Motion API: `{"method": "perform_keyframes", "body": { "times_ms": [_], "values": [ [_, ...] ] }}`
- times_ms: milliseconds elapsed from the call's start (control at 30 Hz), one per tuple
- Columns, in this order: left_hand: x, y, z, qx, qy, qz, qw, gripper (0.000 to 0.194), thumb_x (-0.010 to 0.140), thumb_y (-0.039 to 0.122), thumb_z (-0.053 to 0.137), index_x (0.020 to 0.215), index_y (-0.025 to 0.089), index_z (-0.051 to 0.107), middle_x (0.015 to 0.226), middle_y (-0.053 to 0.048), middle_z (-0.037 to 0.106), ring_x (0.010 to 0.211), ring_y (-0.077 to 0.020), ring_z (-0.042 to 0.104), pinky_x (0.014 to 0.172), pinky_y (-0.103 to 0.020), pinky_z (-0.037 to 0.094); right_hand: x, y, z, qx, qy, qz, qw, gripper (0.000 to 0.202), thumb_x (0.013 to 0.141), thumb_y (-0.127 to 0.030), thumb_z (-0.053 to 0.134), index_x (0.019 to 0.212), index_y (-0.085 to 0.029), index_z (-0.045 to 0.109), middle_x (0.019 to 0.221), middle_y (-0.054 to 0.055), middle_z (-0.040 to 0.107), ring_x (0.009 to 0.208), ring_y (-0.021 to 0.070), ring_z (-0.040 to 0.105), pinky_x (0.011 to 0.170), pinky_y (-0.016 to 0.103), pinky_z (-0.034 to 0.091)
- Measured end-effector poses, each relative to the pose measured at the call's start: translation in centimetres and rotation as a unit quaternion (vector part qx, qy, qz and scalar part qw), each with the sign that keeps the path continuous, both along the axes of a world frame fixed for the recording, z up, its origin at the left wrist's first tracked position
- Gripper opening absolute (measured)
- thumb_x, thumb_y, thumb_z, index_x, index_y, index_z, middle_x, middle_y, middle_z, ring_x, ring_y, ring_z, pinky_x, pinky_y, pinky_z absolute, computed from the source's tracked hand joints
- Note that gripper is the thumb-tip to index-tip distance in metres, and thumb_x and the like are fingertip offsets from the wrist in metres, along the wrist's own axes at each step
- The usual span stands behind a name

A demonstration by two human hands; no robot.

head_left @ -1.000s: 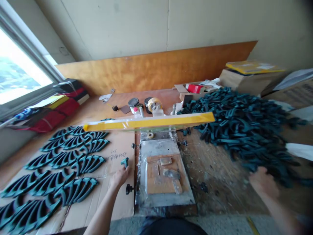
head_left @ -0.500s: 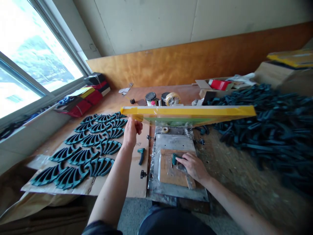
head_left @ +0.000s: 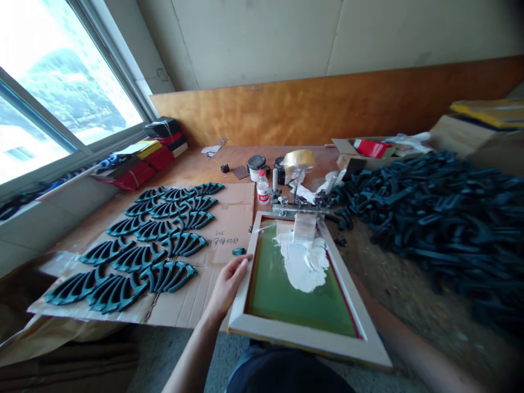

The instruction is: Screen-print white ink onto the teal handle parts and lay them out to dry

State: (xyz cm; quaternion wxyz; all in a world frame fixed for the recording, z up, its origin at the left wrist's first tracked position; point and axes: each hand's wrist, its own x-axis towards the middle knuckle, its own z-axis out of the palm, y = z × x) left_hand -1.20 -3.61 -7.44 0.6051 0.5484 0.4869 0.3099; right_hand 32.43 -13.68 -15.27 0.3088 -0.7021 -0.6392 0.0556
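Screen frame (head_left: 305,339) before you, far end at a metal bar (head_left: 286,208)

White paste (head_left: 305,273) lay on the frame's green mesh (head_left: 282,305). Your left hand (head_left: 229,281) touched its left side, fingers curled; whether that grip pinched it could not be told. Your right forearm (head_left: 403,338) ran beside the right side, its grip hidden, state unknown. A dark green piece (head_left: 239,251) lay just left.

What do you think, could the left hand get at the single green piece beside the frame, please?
Probably yes: the green piece lies just beyond the left hand, with nothing visible between them, though that hand is against the frame.
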Motion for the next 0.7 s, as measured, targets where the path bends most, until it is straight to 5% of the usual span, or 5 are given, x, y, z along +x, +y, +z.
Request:
{"method": "perform_keyframes", "body": {
  "times_ms": [133, 233, 433, 567, 700],
  "values": [
    [-0.5, -0.5, -5.7, 0.027, 0.102, -0.030, 0.994, 0.065, 0.087, 0.051, 0.051, 0.143, 0.019, 0.042, 0.077, -0.001, 0.065, 0.070, -0.0172, 0.061, 0.065, -0.025, 0.045, 2.8, 3.2, 2.6, 0.018, -0.012, -0.011, 1.000, 0.037, 0.094, -0.041, 0.043, 0.110, -0.017, 0.067, 0.101, 0.012, 0.065, 0.078, 0.0222, 0.064, 0.070, 0.035, 0.055],
    [-0.4, -0.1, -8.0, 0.077, 0.225, -0.054, 0.970, 0.059, 0.090, 0.043, 0.045, 0.144, 0.021, 0.040, 0.078, -0.001, 0.066, 0.073, -0.0180, 0.063, 0.069, -0.026, 0.044, 0.8, 6.7, 4.6, 0.036, -0.075, 0.036, 0.996, 0.045, 0.086, -0.039, 0.060, 0.126, -0.018, 0.054, 0.122, 0.014, 0.056, 0.100, 0.0256, 0.060, 0.084, 0.038, 0.052],
    [-0.3, 0.3, -8.1, 0.077, 0.293, -0.087, 0.949, 0.056, 0.091, 0.040, 0.040, 0.144, 0.021, 0.040, 0.084, -0.004, 0.068, 0.077, -0.0199, 0.065, 0.069, -0.026, 0.043, -5.3, 7.1, 4.6, -0.070, -0.208, 0.124, 0.968, 0.009, 0.083, -0.011, 0.056, 0.087, -0.018, 0.059, 0.086, 0.007, 0.062, 0.085, 0.0220, 0.057, 0.075, 0.031, 0.048],
    [-0.1, 0.1, -8.0, 0.069, 0.295, -0.081, 0.949, 0.052, 0.092, 0.040, 0.041, 0.140, 0.022, 0.045, 0.083, -0.003, 0.068, 0.076, -0.0185, 0.064, 0.067, -0.024, 0.041, -5.4, 2.8, 3.9, -0.019, -0.218, 0.254, 0.942, 0.023, 0.079, -0.001, 0.044, 0.083, -0.017, 0.059, 0.085, 0.008, 0.062, 0.084, 0.0215, 0.055, 0.074, 0.032, 0.045],
    [-0.1, 0.1, -8.1, 0.070, 0.286, -0.074, 0.953, 0.051, 0.091, 0.040, 0.042, 0.139, 0.023, 0.047, 0.082, -0.002, 0.068, 0.075, -0.0182, 0.064, 0.067, -0.024, 0.042, -4.1, 2.2, 5.1, -0.060, -0.188, 0.345, 0.918, 0.021, 0.079, -0.003, 0.046, 0.081, -0.019, 0.059, 0.082, 0.004, 0.062, 0.081, 0.0193, 0.055, 0.070, 0.030, 0.045]
  ]
}}
